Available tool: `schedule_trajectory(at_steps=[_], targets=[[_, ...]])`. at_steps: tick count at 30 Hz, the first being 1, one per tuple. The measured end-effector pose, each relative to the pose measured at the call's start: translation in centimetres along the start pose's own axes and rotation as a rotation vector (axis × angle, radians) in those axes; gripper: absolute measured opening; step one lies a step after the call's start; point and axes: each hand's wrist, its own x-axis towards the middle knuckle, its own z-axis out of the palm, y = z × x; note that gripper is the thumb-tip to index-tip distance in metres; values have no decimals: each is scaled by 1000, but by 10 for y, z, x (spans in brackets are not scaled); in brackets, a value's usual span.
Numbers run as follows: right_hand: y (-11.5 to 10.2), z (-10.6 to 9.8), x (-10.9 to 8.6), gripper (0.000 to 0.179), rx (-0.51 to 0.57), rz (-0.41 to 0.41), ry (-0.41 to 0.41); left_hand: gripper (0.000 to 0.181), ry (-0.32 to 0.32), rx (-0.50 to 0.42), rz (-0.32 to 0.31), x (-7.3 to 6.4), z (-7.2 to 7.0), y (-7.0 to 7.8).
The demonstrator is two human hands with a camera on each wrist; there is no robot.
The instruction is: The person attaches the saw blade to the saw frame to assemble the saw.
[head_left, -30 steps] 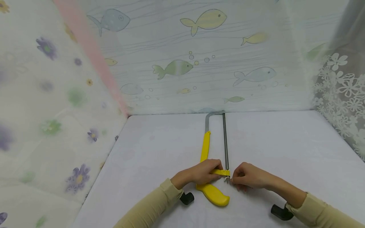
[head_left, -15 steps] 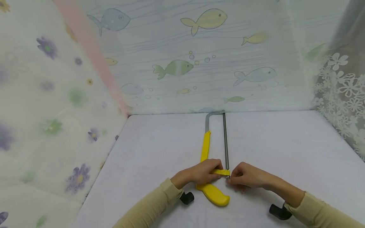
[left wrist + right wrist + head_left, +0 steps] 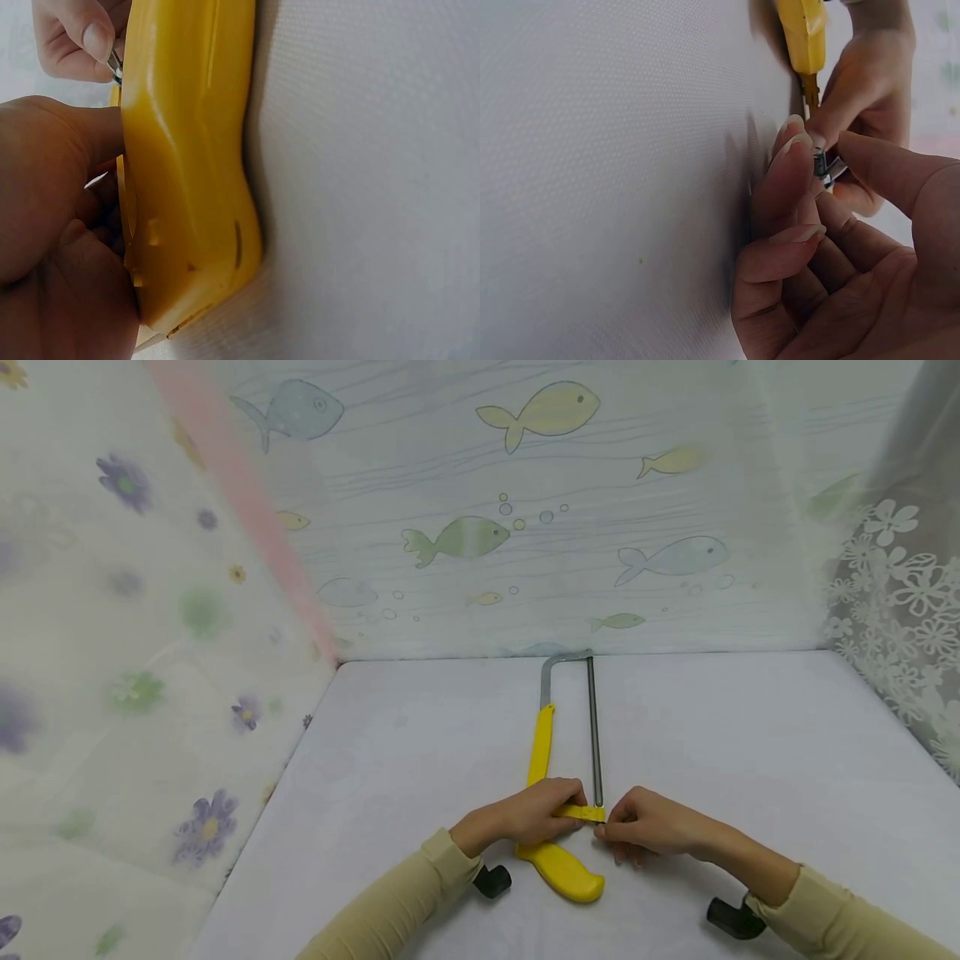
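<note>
A hacksaw with a yellow handle and a grey front bow lies flat on the white-covered table, its blade on the right side. My left hand grips the yellow frame beside the short crosspiece at the blade's near end. Just below that crosspiece, my right hand pinches a small metal wing nut between thumb and forefinger. The fingers hide most of the nut in the head view. In the left wrist view, the yellow handle fills the middle, and the right thumb rests at the metal piece.
White cloth covers the table. Fish-printed fabric hangs along its back edge, flower-printed fabric on the left, and lace on the right. Black camera mounts sit by both wrists.
My right hand has moved slightly left, its fingertips now over the wing nut that was visible a second ago. The left hand and the hacksaw stay in place.
</note>
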Motion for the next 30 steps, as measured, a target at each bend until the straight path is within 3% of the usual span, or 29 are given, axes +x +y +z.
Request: schedule_trajectory(at_steps=[20,30], targets=[[7,-4,-1,12,1,-47,16,13,1,5,2,0,-3,4],[3,1,1,35,8,-6,16,14,-6,-6,-10,1,-1,3]])
